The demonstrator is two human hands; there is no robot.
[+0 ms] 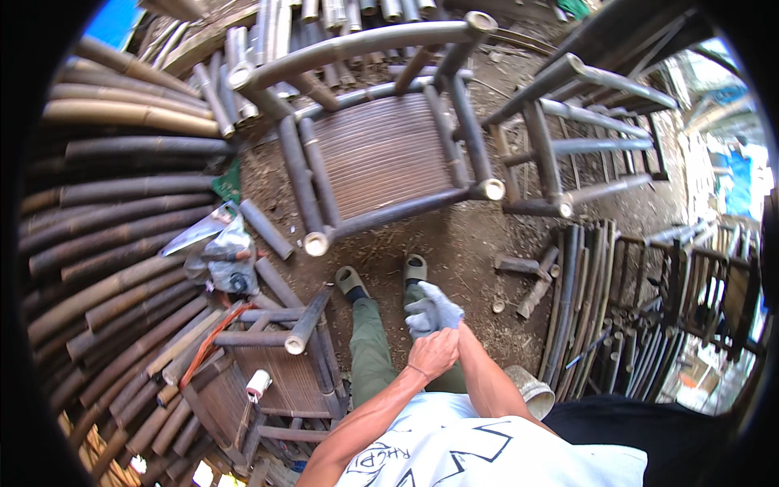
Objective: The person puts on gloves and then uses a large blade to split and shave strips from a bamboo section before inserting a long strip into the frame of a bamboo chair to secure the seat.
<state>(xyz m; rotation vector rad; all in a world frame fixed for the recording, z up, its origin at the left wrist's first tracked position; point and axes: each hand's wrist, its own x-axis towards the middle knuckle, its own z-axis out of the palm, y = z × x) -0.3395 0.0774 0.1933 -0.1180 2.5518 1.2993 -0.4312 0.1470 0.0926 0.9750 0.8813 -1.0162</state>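
Glove: a gray knit glove (pixel 438 302) is on the right hand, in front of the torso, seen over the ground near the right clog (pixel 415 268).
Left hand: the bare left hand (pixel 434 353), a thin band at its wrist, is closed around the glove's cuff.
Right hand: the gloved right hand (pixel 428 315) is released, fingers loosely apart and pointing left.
Armchair: a large bamboo armchair (pixel 381 154) with a slatted seat stands ahead of the feet.
Chair frame: a second bamboo frame (pixel 545 150) is just right of the armchair.
Low chair: a dark slatted bamboo chair (pixel 296 381) sits by the left leg, a white spool (pixel 258 384) on it.
Poles: long bamboo poles (pixel 146 193) fill the left side; a handsaw (pixel 195 231) lies beside a gray plastic bag (pixel 231 253) at their near ends.
Bucket: a pale bucket (pixel 529 386) is near the right hip.
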